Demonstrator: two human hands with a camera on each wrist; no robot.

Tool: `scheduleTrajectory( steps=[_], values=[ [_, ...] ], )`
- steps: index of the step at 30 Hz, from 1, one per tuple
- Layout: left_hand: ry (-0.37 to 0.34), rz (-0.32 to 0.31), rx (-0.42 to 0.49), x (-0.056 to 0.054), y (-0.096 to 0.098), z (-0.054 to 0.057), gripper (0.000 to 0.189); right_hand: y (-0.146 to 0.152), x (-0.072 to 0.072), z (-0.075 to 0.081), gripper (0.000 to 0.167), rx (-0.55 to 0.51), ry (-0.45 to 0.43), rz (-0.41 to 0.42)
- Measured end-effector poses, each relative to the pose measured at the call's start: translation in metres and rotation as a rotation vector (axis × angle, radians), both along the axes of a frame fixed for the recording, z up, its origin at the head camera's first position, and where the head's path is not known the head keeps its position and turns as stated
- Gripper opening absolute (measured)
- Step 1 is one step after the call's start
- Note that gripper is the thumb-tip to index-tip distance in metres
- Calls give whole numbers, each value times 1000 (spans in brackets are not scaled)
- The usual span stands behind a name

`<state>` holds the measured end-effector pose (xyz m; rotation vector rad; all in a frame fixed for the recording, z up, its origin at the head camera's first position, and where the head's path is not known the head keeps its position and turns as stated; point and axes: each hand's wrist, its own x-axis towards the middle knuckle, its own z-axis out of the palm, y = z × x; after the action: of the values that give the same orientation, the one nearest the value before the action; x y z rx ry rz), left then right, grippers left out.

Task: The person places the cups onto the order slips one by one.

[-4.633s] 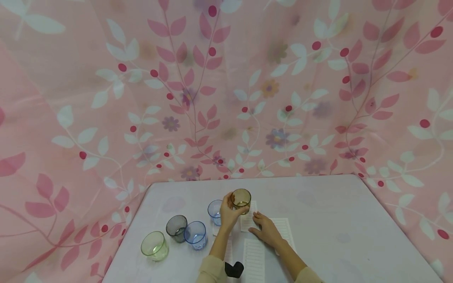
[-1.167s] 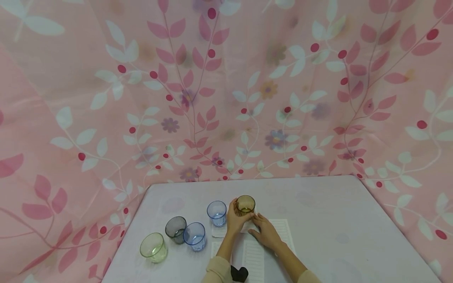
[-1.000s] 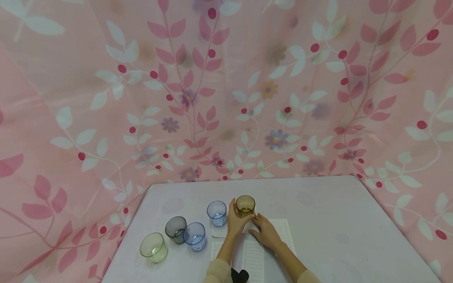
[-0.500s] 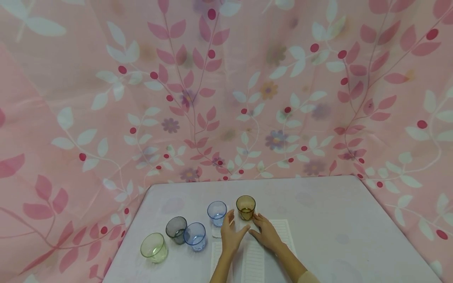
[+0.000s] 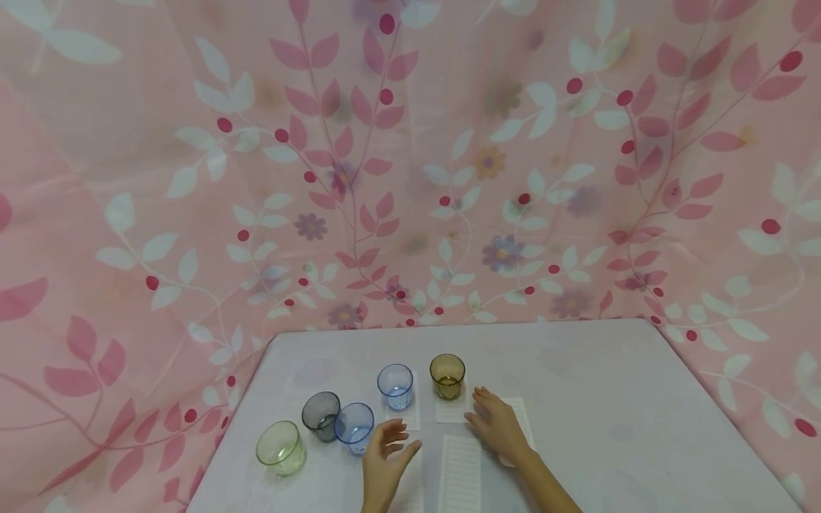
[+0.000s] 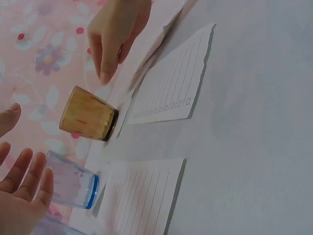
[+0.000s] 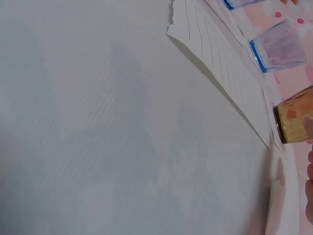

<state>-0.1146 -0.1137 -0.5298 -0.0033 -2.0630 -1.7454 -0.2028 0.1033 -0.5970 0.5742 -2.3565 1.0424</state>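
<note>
An amber glass (image 5: pixel 447 376) stands upright on a lined paper slip (image 5: pixel 452 412) near the table's middle. My left hand (image 5: pixel 385 459) is in the air in front of it, fingers apart and loosely bent, holding nothing. Right of that glass, my right hand (image 5: pixel 502 429) rests low over another lined slip (image 5: pixel 522 419), apart from the glass and holding nothing. Beside the amber glass is a blue glass (image 5: pixel 395 390) on its own slip (image 5: pixel 404 420). The left wrist view shows both the amber glass (image 6: pixel 88 115) and the blue glass (image 6: pixel 71 180) upright on the table.
To the left stand a second blue glass (image 5: pixel 354 424), partly behind my left hand, a grey glass (image 5: pixel 320 413) close against it, and a green glass (image 5: pixel 281 449). More lined slips (image 5: pixel 460 467) lie towards the front. A floral curtain (image 5: pixel 410 178) hangs behind the table (image 5: pixel 596 399).
My left hand has set the amber glass down on the paper slip, let go, and drawn back to the front left. My right hand has shifted slightly right, away from the glass.
</note>
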Motion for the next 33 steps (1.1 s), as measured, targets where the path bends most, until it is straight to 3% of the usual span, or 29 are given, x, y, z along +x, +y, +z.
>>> scheduleTrajectory(
  steps=[6, 10, 14, 18, 22, 28, 33],
  values=[
    [60, 26, 69, 6, -29, -18, 44, 22, 18, 11, 44, -59, -79, -15],
    [130, 18, 148, 16, -48, -16, 45, 37, 31, 18, 47, -74, -156, -50],
    [205, 60, 248, 25, -66, -9, 46, 51, 41, 19, 49, -49, -142, -68],
    [212, 184, 302, 33, -83, -4, 50, 61, 49, 17, 52, -15, -93, -72],
    [189, 317, 291, 38, -97, -4, 48, 67, 55, 15, 56, 5, -68, -80],
    [141, 546, 159, 40, -119, -21, 47, 71, 64, 10, 58, 84, -127, -101],
    [155, 652, 121, 39, -139, -37, 51, 73, 71, 6, 58, 48, -161, -114]
  ],
)
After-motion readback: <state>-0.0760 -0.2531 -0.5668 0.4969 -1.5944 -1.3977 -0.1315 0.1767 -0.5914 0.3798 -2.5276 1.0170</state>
